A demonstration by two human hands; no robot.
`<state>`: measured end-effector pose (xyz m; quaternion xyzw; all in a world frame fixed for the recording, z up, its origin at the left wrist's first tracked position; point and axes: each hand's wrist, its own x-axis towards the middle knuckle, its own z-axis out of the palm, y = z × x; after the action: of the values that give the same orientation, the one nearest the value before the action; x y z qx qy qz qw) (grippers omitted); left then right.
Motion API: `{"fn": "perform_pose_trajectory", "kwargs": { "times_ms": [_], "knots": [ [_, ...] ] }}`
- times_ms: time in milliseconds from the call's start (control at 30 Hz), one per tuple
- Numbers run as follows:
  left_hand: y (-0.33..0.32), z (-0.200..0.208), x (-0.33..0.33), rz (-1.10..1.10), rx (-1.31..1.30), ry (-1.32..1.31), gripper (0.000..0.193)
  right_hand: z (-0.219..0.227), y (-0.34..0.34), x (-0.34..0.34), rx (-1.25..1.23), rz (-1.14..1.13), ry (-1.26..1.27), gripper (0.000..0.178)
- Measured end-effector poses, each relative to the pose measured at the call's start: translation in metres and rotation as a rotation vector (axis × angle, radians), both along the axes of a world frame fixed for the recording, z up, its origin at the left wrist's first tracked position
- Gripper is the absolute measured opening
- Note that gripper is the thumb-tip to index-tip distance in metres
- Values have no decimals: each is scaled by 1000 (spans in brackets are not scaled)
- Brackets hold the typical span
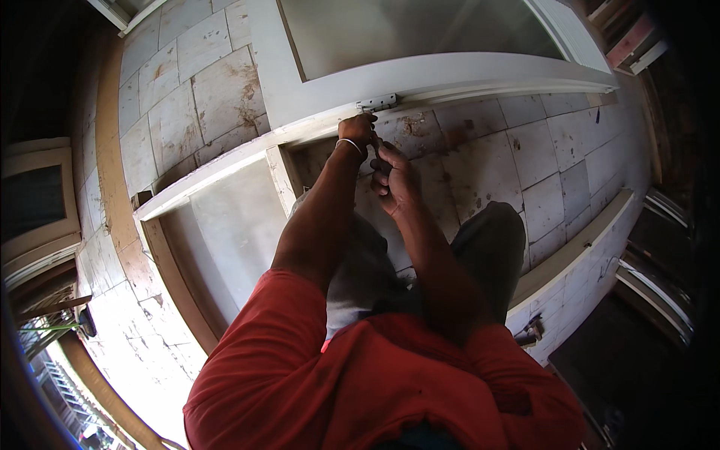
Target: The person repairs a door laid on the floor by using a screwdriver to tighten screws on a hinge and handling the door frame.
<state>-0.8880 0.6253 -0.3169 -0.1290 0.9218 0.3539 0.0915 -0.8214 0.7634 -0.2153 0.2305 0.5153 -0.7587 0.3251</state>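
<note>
A pale metal hinge [377, 103] with holes lies along the edge between a white glazed door or window panel [274, 90] and a white wooden frame [225, 164]. My left hand [358, 129], a band on its wrist, is closed right below the hinge; what its fingers pinch is hidden. Just right of it and nearer to me, my right hand [399, 182] is wrapped round a dark-handled tool [385, 160] that looks like a screwdriver. The tool points up toward my left fingers, and its tip is hidden.
Stained pale tiles [487, 161] cover the floor. A crossbar [282, 180] divides the frame beside my left forearm. Right of my knee runs a long white wooden beam [574, 251], with a dark tool [531, 331] near it. Another framed panel [39, 195] stands far left.
</note>
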Motion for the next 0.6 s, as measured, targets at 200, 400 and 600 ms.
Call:
{"fn": "perform_pose_trajectory", "kwargs": {
  "times_ms": [200, 400, 600],
  "knots": [
    [8, 11, -1, 159, 249, -113, 30, 5, -5, -11, 978, 450, 782, 44],
    [5, -7, -4, 52, 57, -79, 33, -24, -10, -10, 810, 288, 768, 41],
    [6, -3, -7, 149, 325, -148, 36, -2, -11, 8, 1046, 398, 827, 36]
  ]
}}
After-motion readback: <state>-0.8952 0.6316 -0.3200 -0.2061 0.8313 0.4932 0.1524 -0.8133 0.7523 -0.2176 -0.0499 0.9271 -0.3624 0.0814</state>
